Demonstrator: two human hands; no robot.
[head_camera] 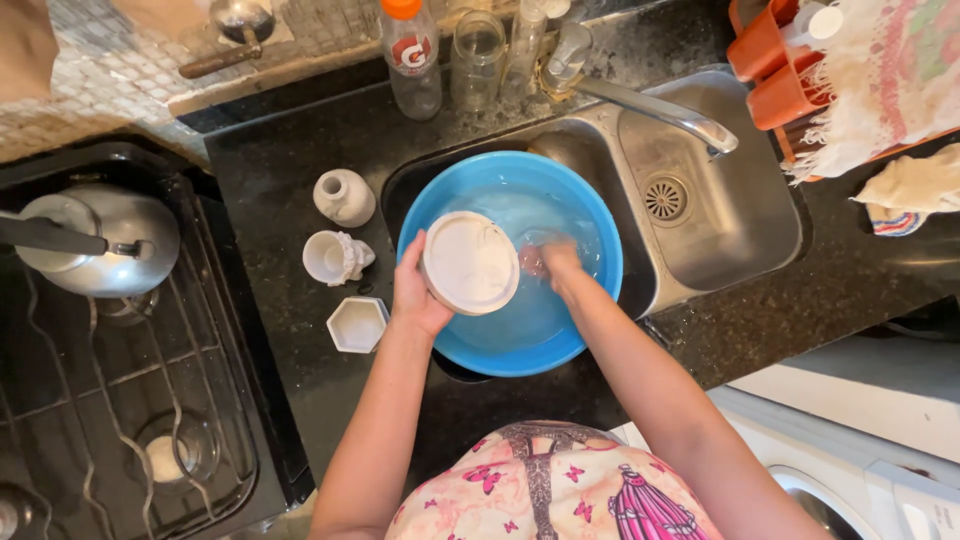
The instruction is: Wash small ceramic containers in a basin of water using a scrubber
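Your left hand [415, 295] is gripping a round white ceramic dish [469, 263] by its rim, tilting it over the near-left edge of the blue basin [590, 215]. Your right hand [556, 262] is dipping into the water inside that basin; it is blurred, so you cannot tell whether it is clenched on anything. Left of the basin, three white pieces are waiting on the dark counter: a hexagonal dish [357, 324], a small ornate cup [335, 257] and a little round vase [344, 196]. They are looking dry, so washing seems barely begun. Beyond the basin, the faucet [660, 110] is reaching over the steel sink [720, 215].
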